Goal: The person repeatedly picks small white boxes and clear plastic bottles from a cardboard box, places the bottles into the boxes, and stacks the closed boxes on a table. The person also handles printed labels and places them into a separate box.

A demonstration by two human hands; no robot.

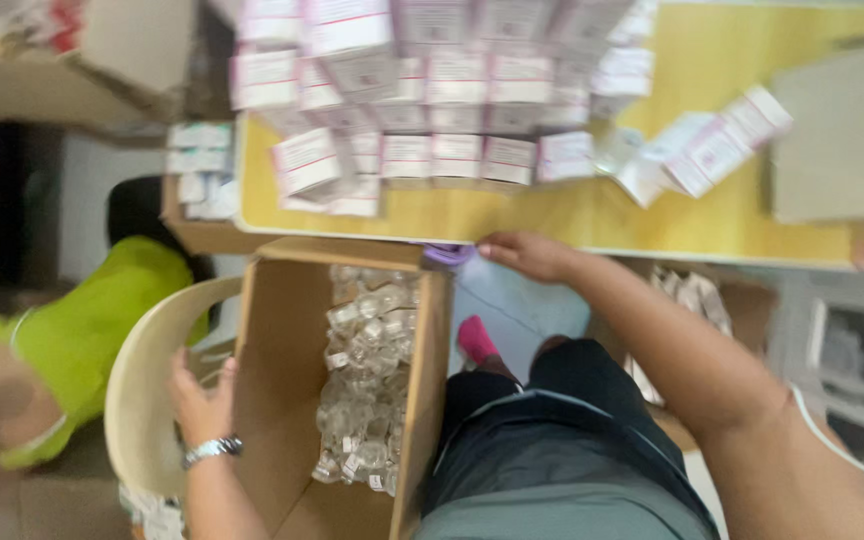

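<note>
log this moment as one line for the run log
left hand: flat on cardboard box side | right hand: at yellow table edge, on purple thing | box: clear small bottles

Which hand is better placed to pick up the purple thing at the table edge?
Probably the right hand: its fingertips already reach the purple thing on the yellow table. The left hand rests against the cardboard box, farther away.

**A packing workroom**

Small white-and-pink cartons (422, 90) stand stacked in rows on a yellow table (592, 215). Beside it an open cardboard box (282, 380) holds loose clear vials (367, 380). More cardboard boxes (82, 60) and flattened card (837, 135) lie around, and a person in green (82, 330) works nearby.
</note>
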